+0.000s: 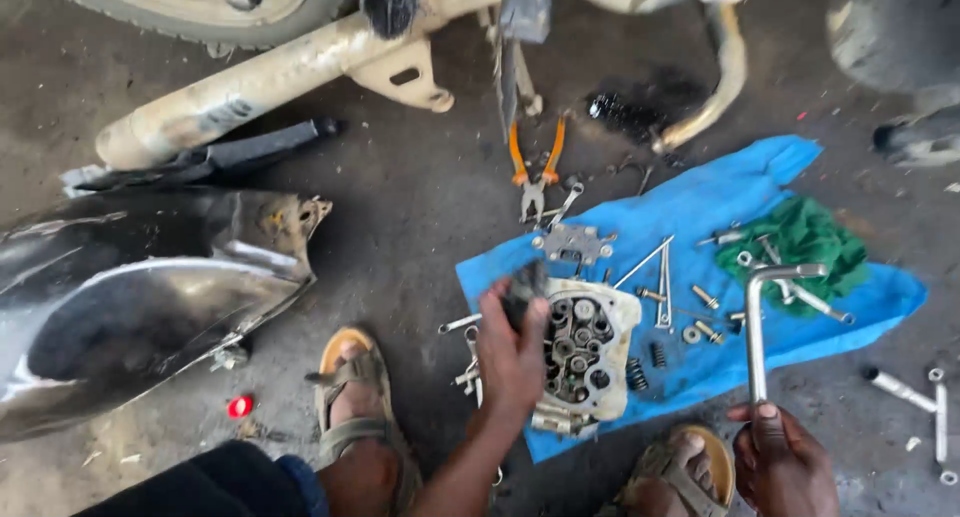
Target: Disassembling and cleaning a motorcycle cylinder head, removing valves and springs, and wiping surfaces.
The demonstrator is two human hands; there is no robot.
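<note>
Blue cloth [700, 217] lies spread on the concrete floor [420, 207], and on its near left corner sits the grey cylinder head [590, 352], valve side up. My left hand [512, 352] is over the head's left edge, fingers closed on a small dark brush-like thing [524, 285] that touches the head's top corner. My right hand [778, 462], off to the right and apart from the head, is clamped around the bottom of a bent steel L-wrench [757, 322] held upright. A green rag [800, 239], bolts and springs [647, 362] lie on the cloth; orange-handled pliers [535, 162] rest beyond it.
</note>
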